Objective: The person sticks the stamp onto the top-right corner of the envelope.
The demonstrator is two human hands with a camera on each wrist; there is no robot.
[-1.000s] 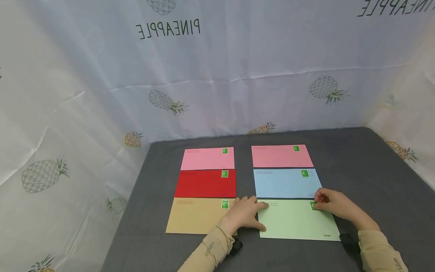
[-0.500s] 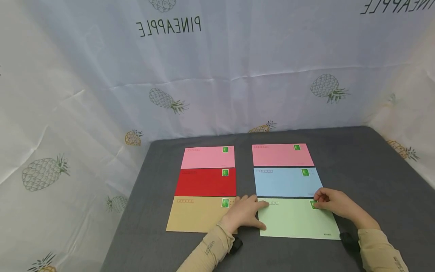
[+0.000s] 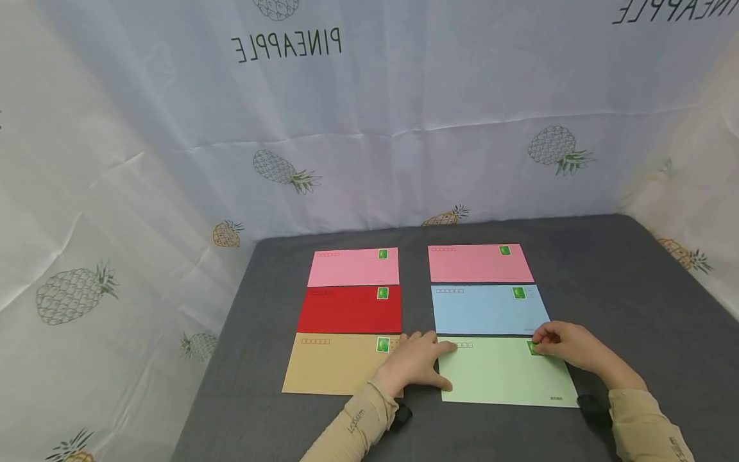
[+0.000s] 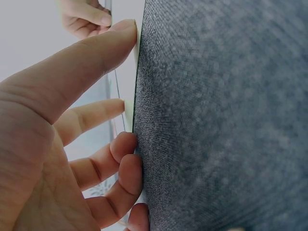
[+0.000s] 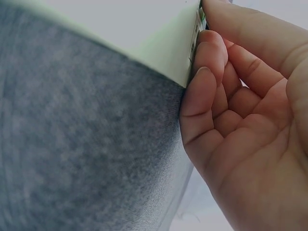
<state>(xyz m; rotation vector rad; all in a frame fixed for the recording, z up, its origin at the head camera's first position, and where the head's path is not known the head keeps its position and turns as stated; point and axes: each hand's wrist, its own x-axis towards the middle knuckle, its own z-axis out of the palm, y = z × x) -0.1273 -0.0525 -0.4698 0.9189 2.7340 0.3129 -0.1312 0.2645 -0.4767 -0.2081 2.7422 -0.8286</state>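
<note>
A light green envelope lies flat at the front right of the dark tabletop. My left hand is spread at its left edge, thumb and index fingertip touching the paper. In the left wrist view the other fingers of that hand bend loosely beside the edge. My right hand is at the envelope's upper right corner, thumb and curled fingers at a small green stamp. Part of the stamp is hidden under the thumb. From the right wrist, the thumb tip and the stamp show at the top.
A blue envelope and a pink envelope lie behind the green one, both stamped. On the left are pink, red and tan envelopes, also stamped. A pineapple-print curtain hangs behind the table.
The head view has tilted very slightly, shifting the scene up a little. Both hands hold nearly the same place on the green envelope; the right fingers have moved only a touch.
</note>
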